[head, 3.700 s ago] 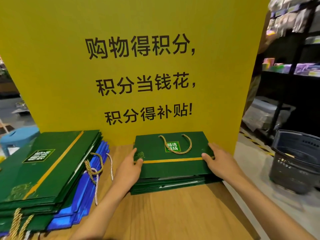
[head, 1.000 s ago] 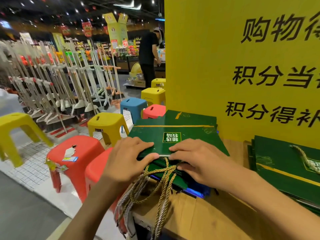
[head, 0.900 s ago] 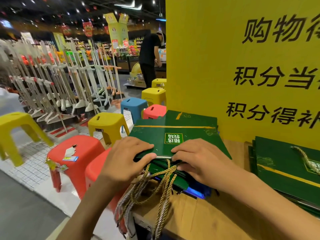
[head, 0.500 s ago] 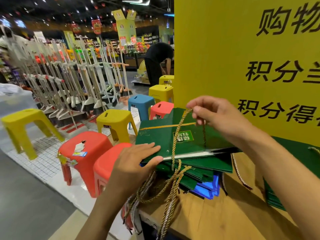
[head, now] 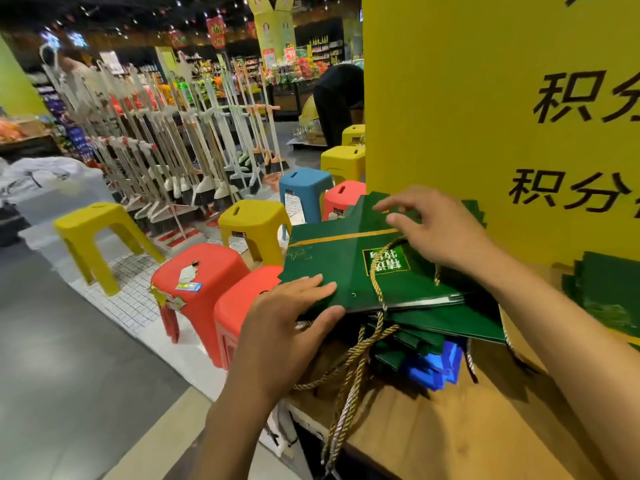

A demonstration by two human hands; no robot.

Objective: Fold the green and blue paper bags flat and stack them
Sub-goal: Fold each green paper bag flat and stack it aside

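- Head view: the job looks to be at the step of taking one bag off the messy pile. The top green bag (head: 346, 268) lies flat on a heap of other green bags (head: 450, 320). Blue bags (head: 436, 368) are at the bottom. The heap sits at the left end of the bench (head: 450, 427).
- The left hand (head: 287, 327) has its fingers (head: 311, 285) almost straight on the bag's near corner. The thumb sits at the edge below, so it pinches that corner.
- The right hand (head: 440, 230) has its fingers spread and loose on the far part of the bag, gripping nothing. The gold cord (head: 375, 282) runs under the palm, and I cannot tell if it is caught there.
- Next, I think, the bag must slide off and go to the other green stack (head: 609, 285) on the right. The cord should be kept from snagging.
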